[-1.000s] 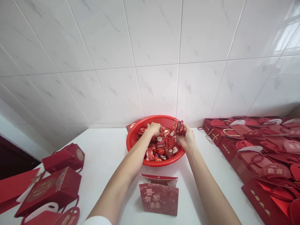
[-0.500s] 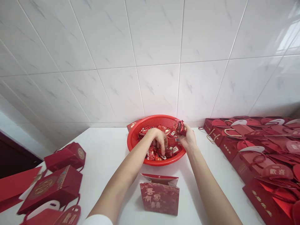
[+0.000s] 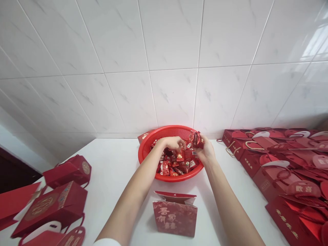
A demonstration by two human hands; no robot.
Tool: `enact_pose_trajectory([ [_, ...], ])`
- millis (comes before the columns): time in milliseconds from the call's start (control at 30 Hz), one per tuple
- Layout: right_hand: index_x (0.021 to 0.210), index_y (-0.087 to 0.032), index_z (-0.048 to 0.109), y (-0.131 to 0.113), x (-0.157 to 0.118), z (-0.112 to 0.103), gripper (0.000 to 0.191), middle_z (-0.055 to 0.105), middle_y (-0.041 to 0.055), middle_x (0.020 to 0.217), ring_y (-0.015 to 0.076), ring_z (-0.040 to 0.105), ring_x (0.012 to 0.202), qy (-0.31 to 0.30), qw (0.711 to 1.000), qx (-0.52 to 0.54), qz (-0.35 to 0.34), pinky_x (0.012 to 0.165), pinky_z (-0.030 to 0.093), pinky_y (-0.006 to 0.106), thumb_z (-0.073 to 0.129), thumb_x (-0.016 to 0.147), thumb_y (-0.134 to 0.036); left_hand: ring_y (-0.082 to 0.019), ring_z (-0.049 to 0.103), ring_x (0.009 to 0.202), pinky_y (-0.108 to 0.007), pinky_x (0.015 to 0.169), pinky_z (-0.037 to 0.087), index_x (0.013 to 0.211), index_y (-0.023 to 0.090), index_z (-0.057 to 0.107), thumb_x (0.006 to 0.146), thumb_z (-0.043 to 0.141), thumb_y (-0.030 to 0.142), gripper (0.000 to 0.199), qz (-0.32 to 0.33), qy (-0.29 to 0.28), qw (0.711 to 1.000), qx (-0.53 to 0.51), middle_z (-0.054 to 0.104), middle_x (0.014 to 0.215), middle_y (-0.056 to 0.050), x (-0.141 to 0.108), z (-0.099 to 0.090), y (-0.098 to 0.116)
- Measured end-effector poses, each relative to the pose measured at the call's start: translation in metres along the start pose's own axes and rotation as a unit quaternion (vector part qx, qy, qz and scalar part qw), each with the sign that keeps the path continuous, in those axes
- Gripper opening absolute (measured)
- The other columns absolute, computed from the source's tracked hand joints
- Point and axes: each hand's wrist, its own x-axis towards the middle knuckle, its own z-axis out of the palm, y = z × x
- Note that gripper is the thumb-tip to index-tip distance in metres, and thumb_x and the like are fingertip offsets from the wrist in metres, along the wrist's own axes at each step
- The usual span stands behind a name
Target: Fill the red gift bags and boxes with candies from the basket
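A red plastic basket (image 3: 146,150) holds many small candies in red wrappers. Over its middle, my left hand (image 3: 174,142) is closed, its fingertips pinching a red-and-gold wrapped candy (image 3: 180,156). At the basket's right rim my right hand (image 3: 207,152) is wrapped round several red wrapped candies (image 3: 195,138); how many is hidden by the fingers. In front of the basket an upright red paper gift box (image 3: 175,218) stands with its top open, pale lettering on its front.
Rows of red gift boxes (image 3: 266,174) with cord handles fill the right side of the white table (image 3: 112,164). More red boxes (image 3: 60,205) lie at the left. Behind the basket, a red packet (image 3: 143,137) rests by the tiled wall (image 3: 171,99).
My left hand has lifted from among the candies and moved slightly back, now with a candy at its fingertips. My right hand stays at the rim with its candies.
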Motion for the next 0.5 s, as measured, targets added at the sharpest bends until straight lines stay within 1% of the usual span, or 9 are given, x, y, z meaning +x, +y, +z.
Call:
enact_pose_trajectory([
  [100,0.067,-0.018,0.062,0.001,0.001,-0.001,0.01,0.067,-0.0016,0.06,0.0118,0.058,0.054,-0.021,1.0,-0.003,-0.003,0.049,0.047,0.022,0.069,0.074,-0.018,-0.017,0.064,0.064,-0.024,0.056,0.048,0.103,0.019,0.072,0.065,0.067,0.016,0.038,0.07,0.065,0.995,-0.007,0.069,0.074,0.001,-0.001,-0.004,-0.002],
  [167,0.069,-0.018,0.063,0.001,0.001,-0.002,0.009,0.067,-0.002,0.061,0.0117,0.059,0.053,-0.031,0.999,-0.006,-0.003,0.048,0.047,0.022,0.071,0.072,-0.019,-0.017,0.064,0.07,-0.025,0.061,0.05,0.103,0.017,0.071,0.069,0.067,0.018,0.034,0.12,0.123,0.985,-0.032,0.07,0.079,-0.001,-0.001,-0.005,-0.002],
  [233,0.071,-0.018,0.062,0.001,0.001,-0.002,0.012,0.066,-0.0032,0.06,0.0112,0.058,0.051,-0.04,0.999,-0.014,-0.005,0.048,0.047,0.022,0.074,0.07,-0.02,-0.017,0.064,0.077,-0.027,0.07,0.051,0.101,0.016,0.071,0.07,0.068,0.018,0.031,0.165,0.186,0.966,-0.069,0.071,0.085,-0.003,-0.001,-0.006,-0.002],
  [300,0.071,-0.018,0.061,0.0,0.0,-0.002,0.015,0.065,-0.0039,0.06,0.011,0.058,0.051,-0.05,0.998,-0.026,-0.005,0.048,0.047,0.022,0.075,0.068,-0.021,-0.017,0.064,0.08,-0.03,0.077,0.052,0.1,0.015,0.07,0.071,0.069,0.018,0.029,0.191,0.243,0.944,-0.111,0.07,0.088,-0.004,-0.001,-0.007,0.0],
  [400,0.071,-0.017,0.061,0.0,-0.004,0.0,0.018,0.066,-0.0039,0.061,0.011,0.059,0.054,-0.051,0.998,-0.03,-0.009,0.048,0.047,0.022,0.077,0.066,-0.022,-0.017,0.063,0.082,-0.032,0.083,0.051,0.098,0.013,0.07,0.072,0.07,0.018,0.027,0.208,0.318,0.912,-0.157,0.069,0.087,-0.004,-0.002,-0.009,0.005],
  [500,0.07,-0.017,0.061,-0.001,-0.01,0.003,0.022,0.066,-0.0041,0.064,0.011,0.058,0.056,-0.051,0.998,-0.027,-0.023,0.047,0.046,0.021,0.08,0.061,-0.025,-0.017,0.063,0.083,-0.033,0.086,0.05,0.097,0.013,0.069,0.073,0.07,0.021,0.025,0.229,0.377,0.878,-0.184,0.068,0.087,-0.004,-0.007,-0.007,0.015],
])
